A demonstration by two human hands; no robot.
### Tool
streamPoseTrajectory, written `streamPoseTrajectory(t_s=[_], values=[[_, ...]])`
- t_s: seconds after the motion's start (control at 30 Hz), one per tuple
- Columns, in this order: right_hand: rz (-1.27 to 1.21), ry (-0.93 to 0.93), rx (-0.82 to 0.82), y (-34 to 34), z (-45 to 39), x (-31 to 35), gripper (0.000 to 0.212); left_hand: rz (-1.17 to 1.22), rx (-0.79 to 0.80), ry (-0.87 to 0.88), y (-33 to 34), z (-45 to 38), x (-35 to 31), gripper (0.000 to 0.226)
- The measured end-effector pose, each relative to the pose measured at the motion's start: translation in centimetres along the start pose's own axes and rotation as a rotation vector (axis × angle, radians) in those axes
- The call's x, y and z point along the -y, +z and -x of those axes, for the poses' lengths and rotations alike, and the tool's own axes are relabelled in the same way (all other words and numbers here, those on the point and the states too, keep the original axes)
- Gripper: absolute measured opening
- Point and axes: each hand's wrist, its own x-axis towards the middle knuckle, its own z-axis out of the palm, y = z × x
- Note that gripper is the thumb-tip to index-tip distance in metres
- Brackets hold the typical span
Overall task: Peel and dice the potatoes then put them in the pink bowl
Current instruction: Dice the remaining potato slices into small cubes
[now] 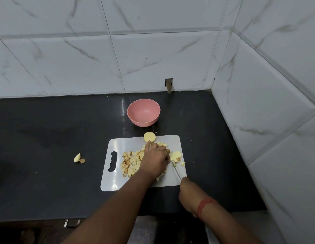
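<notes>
Gripping a knife (176, 170) low and right of centre, the right hand (187, 194) has its fingers curled round the handle, which the hand hides; only the thin blade shows, running up and left across the white cutting board (116, 180). A red band (204, 206) circles that wrist. At the middle of the frame the left hand (156, 160) lies knuckles up on the board, fingers bent down onto a peeled potato piece (176, 155) just right of it, holding it where the blade tip meets it. One small cut chip (183, 163) lies right of the blade.

A heap of diced potato (131, 163) spreads left of and partly under the left hand, some cubes browned. A rounded potato half (149, 137) sits at the board's upper edge, just above the left hand's forefinger. Two stray potato bits (79, 158) lie on the black bench (47, 138), well left of the board.

Above the board, centre frame, stands the pink bowl (143, 113), upright, apart from the board, with nothing seen inside. White marbled wall tiles (118, 50) fill the upper frame and right side.
</notes>
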Motion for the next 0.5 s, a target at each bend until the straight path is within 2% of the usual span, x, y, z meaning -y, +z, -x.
streamPoseTrajectory(t_s=[0.1, 0.23, 0.3, 0.37, 0.43, 0.5], values=[[0.000, -0.045, -0.003, 0.0, 1.0, -0.4, 0.027, 0.014, 0.016, 0.007, -0.1, 0.1, 0.0, 0.018], [-0.239, -0.050, -0.173, -1.3, 1.1, -0.8, 0.013, 0.022, -0.109, 0.066, 0.3, 0.7, -0.1, 0.017], [-0.375, -0.071, -0.271, -2.1, 0.6, -1.0, 0.016, -0.015, -0.142, 0.157, 0.7, 0.6, -0.8, 0.021], [-0.452, -0.071, -0.350, -2.8, 0.3, -1.1, 0.016, -0.080, -0.107, 0.290, 1.2, 0.2, -1.9, 0.030], [-0.494, -0.077, -0.373, -3.2, 0.3, -1.0, 0.015, -0.177, -0.065, 0.408, 2.0, -0.2, -2.7, 0.037], [-0.499, -0.084, -0.368, -3.3, 0.4, -0.8, 0.015, -0.274, -0.050, 0.443, 2.5, -0.5, -3.0, 0.032]])
